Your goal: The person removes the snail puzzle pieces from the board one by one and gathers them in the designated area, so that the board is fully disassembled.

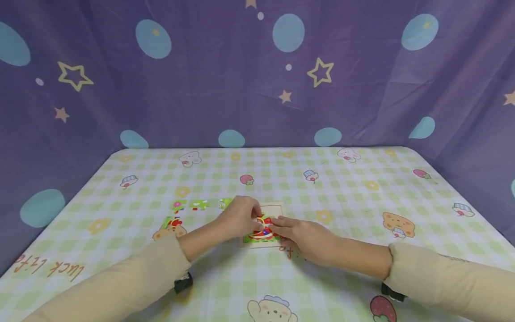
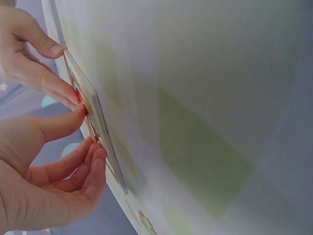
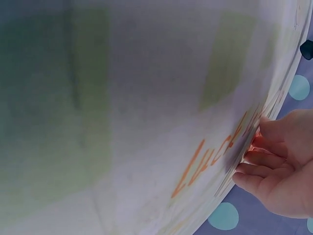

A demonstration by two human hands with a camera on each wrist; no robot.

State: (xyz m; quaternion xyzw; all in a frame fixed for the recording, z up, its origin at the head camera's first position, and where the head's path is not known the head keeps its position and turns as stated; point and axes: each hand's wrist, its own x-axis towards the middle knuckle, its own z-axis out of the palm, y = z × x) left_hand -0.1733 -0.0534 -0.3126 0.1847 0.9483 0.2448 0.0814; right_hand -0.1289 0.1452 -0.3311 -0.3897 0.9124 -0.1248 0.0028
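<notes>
A jigsaw puzzle in a pale wooden tray lies on the table, its near part filled with red, blue and green pieces. My left hand reaches over the tray's left side. Its thumb and curled fingers sit at either side of a colourful puzzle piece, low against the tray, as the left wrist view shows; the piece is largely hidden. My right hand rests at the tray's right side, fingers fairly straight and touching the puzzle. In the left wrist view, the right thumb touches the tray's edge.
Left of the tray lie loose puzzle pieces: a green one with a pink flower, a green one, another green one beside my left hand, and a red-and-green one. A checked cloth covers the table; a purple curtain hangs behind.
</notes>
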